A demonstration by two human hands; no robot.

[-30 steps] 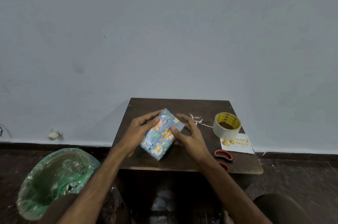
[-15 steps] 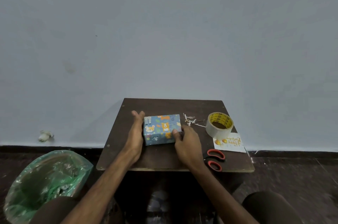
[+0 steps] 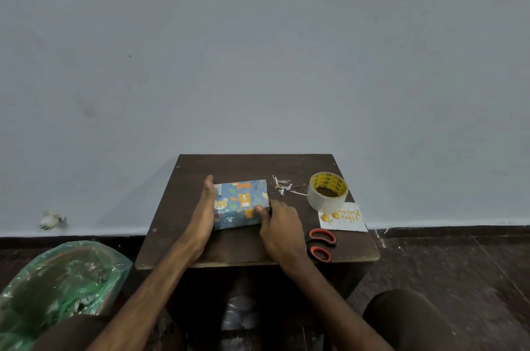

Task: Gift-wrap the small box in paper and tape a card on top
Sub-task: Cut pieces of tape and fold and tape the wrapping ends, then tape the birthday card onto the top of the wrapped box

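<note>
blue box (image 3: 241, 201): left hand (image 3: 205, 213) flat against it, right hand (image 3: 282, 228) grips; "happy birthday" card (image 3: 348, 220).

Glossy paper box (image 3: 240, 203), matt wood table (image 3: 238, 247)

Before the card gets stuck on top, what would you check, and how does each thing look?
1. The wrapped box lies flat on the table, paper covering it: ok.
2. Box steadied: ok; left hand flat against its left side, right hand gripping the near right corner.
3. The card in reach: ok, right of the box.
4. Card free to lift: cannot tell; the tape roll may sit on its corner.
5. A hand free: not ok, both on the box.
6. Seams taped: cannot tell.
</note>
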